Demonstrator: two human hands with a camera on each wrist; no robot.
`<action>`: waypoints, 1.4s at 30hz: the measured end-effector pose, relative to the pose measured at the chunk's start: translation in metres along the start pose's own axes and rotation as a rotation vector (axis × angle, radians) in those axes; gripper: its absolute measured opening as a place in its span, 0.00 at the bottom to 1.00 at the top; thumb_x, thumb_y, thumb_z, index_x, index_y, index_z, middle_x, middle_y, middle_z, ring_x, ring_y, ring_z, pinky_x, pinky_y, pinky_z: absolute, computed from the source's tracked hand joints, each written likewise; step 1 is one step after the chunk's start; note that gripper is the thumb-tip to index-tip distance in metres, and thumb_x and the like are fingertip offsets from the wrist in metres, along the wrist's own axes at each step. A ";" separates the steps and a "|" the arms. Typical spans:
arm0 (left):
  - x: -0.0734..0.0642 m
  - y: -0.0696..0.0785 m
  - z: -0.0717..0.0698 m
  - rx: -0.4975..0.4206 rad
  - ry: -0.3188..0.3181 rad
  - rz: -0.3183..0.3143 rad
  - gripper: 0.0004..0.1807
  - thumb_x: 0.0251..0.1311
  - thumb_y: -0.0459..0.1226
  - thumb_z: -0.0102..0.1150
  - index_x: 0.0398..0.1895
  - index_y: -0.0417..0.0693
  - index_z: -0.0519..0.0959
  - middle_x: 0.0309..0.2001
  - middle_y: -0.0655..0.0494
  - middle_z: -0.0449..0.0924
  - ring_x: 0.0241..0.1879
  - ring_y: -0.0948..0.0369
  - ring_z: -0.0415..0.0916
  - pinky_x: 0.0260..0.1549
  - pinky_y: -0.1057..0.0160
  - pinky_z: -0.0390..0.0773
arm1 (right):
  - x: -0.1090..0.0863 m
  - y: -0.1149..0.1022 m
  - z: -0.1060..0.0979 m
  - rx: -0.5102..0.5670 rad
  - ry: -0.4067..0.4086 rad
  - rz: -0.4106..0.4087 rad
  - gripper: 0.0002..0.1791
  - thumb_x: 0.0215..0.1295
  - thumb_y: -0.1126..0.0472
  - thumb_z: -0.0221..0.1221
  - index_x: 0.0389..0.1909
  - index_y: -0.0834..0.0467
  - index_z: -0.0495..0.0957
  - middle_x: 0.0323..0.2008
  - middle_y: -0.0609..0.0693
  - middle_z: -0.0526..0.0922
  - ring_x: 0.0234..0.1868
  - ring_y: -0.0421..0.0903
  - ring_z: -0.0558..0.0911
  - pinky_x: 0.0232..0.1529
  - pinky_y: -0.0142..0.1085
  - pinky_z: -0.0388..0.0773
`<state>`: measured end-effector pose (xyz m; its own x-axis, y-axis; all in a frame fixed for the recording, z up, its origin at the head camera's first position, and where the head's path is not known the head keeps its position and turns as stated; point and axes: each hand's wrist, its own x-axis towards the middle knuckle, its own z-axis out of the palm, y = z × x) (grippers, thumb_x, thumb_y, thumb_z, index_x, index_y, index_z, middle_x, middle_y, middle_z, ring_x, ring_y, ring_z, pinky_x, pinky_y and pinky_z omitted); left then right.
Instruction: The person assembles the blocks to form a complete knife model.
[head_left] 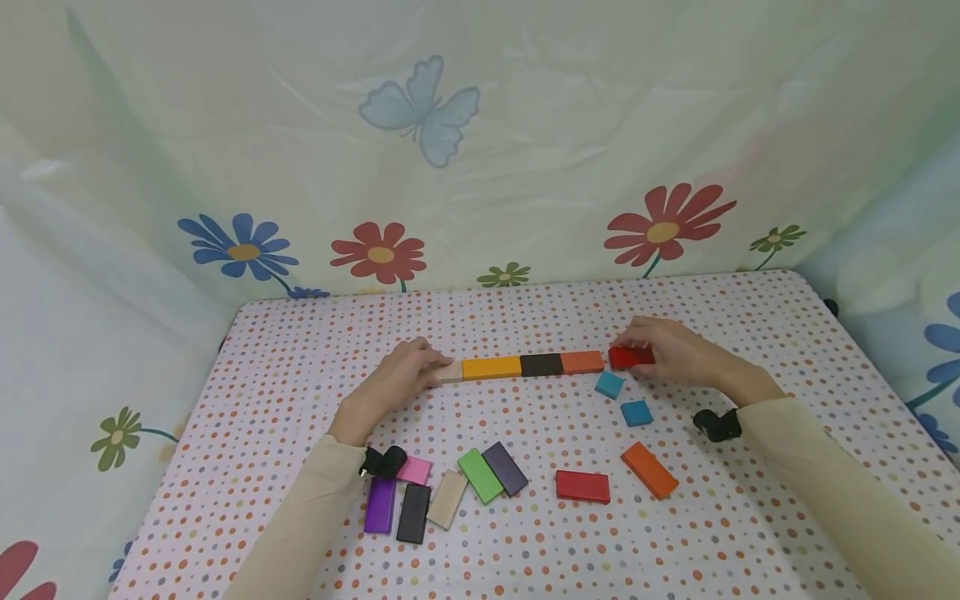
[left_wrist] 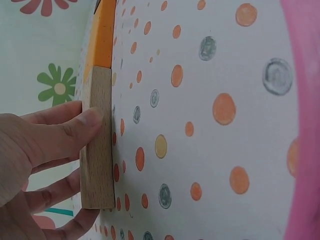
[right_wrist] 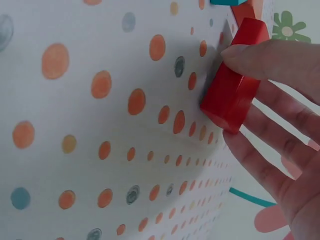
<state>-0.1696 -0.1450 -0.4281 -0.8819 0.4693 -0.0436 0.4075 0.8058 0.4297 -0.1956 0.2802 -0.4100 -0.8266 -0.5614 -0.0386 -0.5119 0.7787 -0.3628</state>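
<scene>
A row of blocks runs across the table: a plain wooden block [left_wrist: 100, 155] at the left end, then a yellow-orange block [head_left: 491, 367], a black block [head_left: 542, 364] and an orange-red block [head_left: 582, 362]. My left hand [head_left: 408, 371] holds the wooden block, thumb on its near face and fingers behind and at its end. It meets the yellow-orange block end to end. In my right hand [head_left: 671, 352] is a red block [right_wrist: 235, 82], pinched between thumb and fingers, just right of the row with a small gap. It looks slightly tilted in the right wrist view.
Two small blue blocks [head_left: 637, 413] lie below the row's right end. Nearer are a flat red block [head_left: 582, 487] and an orange block [head_left: 649, 470]. At the front left lie several more, including green [head_left: 480, 476], purple [head_left: 380, 506] and pink [head_left: 415, 470] ones.
</scene>
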 end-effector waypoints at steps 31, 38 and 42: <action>0.001 0.000 -0.001 0.002 -0.011 -0.001 0.20 0.68 0.33 0.68 0.63 0.45 0.84 0.51 0.48 0.79 0.45 0.54 0.73 0.47 0.53 0.76 | 0.006 -0.008 0.009 -0.029 -0.034 0.018 0.22 0.58 0.70 0.75 0.54 0.64 0.85 0.47 0.58 0.82 0.50 0.58 0.80 0.53 0.56 0.82; 0.001 0.000 0.000 0.000 -0.020 -0.014 0.20 0.69 0.33 0.67 0.63 0.45 0.84 0.51 0.48 0.79 0.47 0.53 0.73 0.48 0.52 0.76 | 0.007 -0.010 0.009 -0.036 -0.053 0.030 0.22 0.59 0.70 0.75 0.55 0.64 0.85 0.49 0.60 0.82 0.51 0.59 0.80 0.55 0.57 0.82; 0.001 0.001 0.000 -0.002 -0.020 -0.018 0.20 0.69 0.33 0.67 0.63 0.45 0.84 0.52 0.48 0.79 0.48 0.53 0.73 0.49 0.52 0.77 | 0.006 -0.018 0.008 -0.081 -0.067 0.037 0.23 0.58 0.69 0.75 0.56 0.64 0.84 0.50 0.61 0.82 0.53 0.61 0.80 0.54 0.56 0.82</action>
<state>-0.1699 -0.1442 -0.4278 -0.8839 0.4624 -0.0696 0.3914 0.8131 0.4309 -0.1896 0.2602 -0.4105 -0.8289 -0.5476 -0.1138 -0.5013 0.8176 -0.2833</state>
